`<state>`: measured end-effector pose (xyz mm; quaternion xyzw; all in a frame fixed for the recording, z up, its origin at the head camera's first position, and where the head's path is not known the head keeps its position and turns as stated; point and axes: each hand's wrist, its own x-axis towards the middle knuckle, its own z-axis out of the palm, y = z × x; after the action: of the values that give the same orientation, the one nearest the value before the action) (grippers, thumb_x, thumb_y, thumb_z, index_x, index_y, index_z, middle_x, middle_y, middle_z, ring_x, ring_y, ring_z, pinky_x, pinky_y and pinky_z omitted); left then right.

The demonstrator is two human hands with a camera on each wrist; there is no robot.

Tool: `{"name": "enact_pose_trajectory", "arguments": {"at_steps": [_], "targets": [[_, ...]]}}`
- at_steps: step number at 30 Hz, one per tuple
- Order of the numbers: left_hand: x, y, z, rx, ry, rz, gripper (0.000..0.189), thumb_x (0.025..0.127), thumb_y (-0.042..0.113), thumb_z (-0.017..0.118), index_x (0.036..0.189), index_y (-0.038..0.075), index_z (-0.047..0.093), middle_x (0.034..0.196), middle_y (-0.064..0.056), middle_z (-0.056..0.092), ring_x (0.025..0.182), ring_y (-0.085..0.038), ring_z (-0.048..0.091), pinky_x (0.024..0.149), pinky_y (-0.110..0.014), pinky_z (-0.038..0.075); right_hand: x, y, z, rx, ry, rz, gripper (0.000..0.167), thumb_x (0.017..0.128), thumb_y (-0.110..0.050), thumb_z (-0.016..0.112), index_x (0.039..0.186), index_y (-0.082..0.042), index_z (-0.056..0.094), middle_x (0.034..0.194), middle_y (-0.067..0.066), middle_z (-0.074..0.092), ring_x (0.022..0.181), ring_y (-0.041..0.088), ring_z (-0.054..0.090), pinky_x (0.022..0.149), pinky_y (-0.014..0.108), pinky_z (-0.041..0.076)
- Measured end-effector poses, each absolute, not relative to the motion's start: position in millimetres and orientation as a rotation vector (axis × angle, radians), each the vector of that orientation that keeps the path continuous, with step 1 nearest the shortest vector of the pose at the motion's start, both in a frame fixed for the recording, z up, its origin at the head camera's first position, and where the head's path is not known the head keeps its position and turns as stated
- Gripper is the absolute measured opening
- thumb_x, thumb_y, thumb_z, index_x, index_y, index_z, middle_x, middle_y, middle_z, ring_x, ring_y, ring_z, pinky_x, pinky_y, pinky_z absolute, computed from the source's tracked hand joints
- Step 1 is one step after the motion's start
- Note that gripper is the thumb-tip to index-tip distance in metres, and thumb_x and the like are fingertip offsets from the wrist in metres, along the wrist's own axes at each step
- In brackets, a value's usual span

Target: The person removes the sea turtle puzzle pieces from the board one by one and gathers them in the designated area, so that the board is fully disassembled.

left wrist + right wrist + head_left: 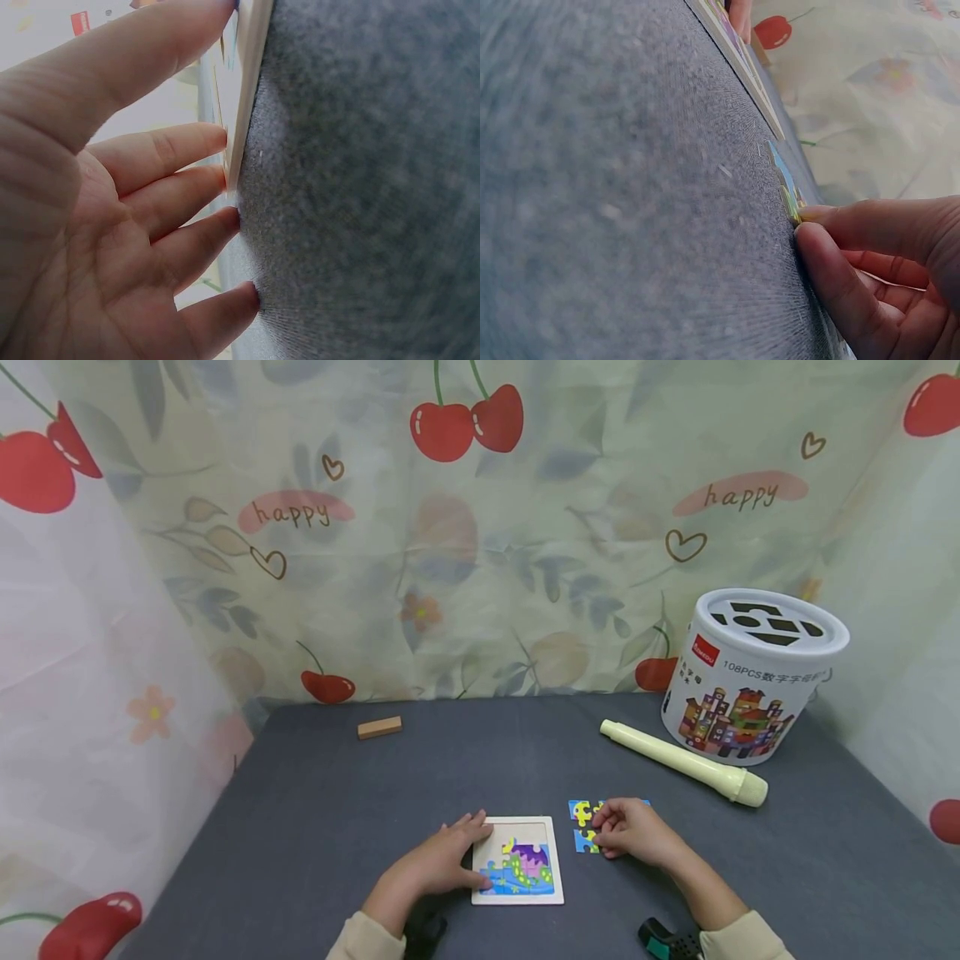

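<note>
A square wooden puzzle tray [517, 819] lies on the dark table, its lower and right parts filled with purple, green and blue jigsaw pieces [531, 862]. My left hand [442, 858] rests on the tray's left side, fingers spread and nearly straight; the left wrist view shows thumb and fingertips along its edge [251, 82]. To the right of the tray lie several loose blue-and-yellow pieces [579, 812]. Over them is my right hand [637, 837], which partly hides them. In the right wrist view, its thumb and index finger pinch the edge of a puzzle piece [787, 184] low at the table.
A yellowish microphone-shaped stick [682, 760] lies behind the right hand. Beyond it, a white lidded bucket [738, 693] stands at the back right. A small wooden block [379, 727] lies at the back left. Printed curtains [465, 568] enclose the table.
</note>
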<state>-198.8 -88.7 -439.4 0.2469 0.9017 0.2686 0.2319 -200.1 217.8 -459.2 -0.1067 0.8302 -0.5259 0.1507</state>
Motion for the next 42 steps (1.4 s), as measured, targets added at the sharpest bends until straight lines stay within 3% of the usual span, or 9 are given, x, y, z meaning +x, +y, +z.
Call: {"name": "enact_pose_trajectory", "arguments": {"at_steps": [10, 28, 36, 42], "targets": [[-198.8, -87.8, -439.1, 0.662, 2.477, 0.742, 0.072, 0.078, 0.030, 0.075, 0.139, 0.009, 0.043, 0.153, -0.010, 0.028, 0.142, -0.031, 0.021, 0.112, -0.056, 0.018, -198.5, 217.1, -454.0, -0.466, 2.566, -1.294, 0.025, 0.073, -0.007, 0.076, 0.090, 0.005, 0.061, 0.074, 0.004, 0.056, 0.060, 0.005, 0.050, 0.052, 0.018, 0.044], [-195.6, -85.7, -439.6, 0.686, 2.510, 0.690, 0.071, 0.079, 0.032, 0.073, 0.139, 0.009, 0.044, 0.153, -0.011, 0.028, 0.142, -0.031, 0.022, 0.111, -0.056, 0.020, -199.4, 218.2, -453.1, -0.479, 2.529, -1.313, 0.028, 0.075, -0.010, 0.076, 0.092, 0.006, 0.060, 0.074, 0.004, 0.055, 0.059, 0.004, 0.052, 0.052, 0.020, 0.047], [-175.5, -85.2, -437.0, 0.772, 2.584, 0.651, 0.066, 0.078, 0.029, 0.074, 0.137, 0.010, 0.048, 0.150, -0.013, 0.033, 0.139, -0.034, 0.029, 0.107, -0.054, 0.029, -203.4, 210.7, -448.8, -0.485, 2.506, -1.304, 0.023, 0.080, -0.011, 0.071, 0.092, 0.006, 0.060, 0.071, 0.002, 0.055, 0.056, 0.008, 0.055, 0.051, 0.024, 0.051], [-160.3, -83.6, -438.1, 0.909, 2.664, 0.555, 0.054, 0.081, 0.023, 0.072, 0.132, 0.016, 0.054, 0.145, -0.011, 0.042, 0.134, -0.031, 0.039, 0.104, -0.046, 0.038, -209.5, 195.9, -442.7, -0.550, 2.571, -1.234, 0.024, 0.081, -0.013, 0.071, 0.094, 0.004, 0.062, 0.072, 0.001, 0.056, 0.054, 0.005, 0.050, 0.049, 0.021, 0.044]]}}
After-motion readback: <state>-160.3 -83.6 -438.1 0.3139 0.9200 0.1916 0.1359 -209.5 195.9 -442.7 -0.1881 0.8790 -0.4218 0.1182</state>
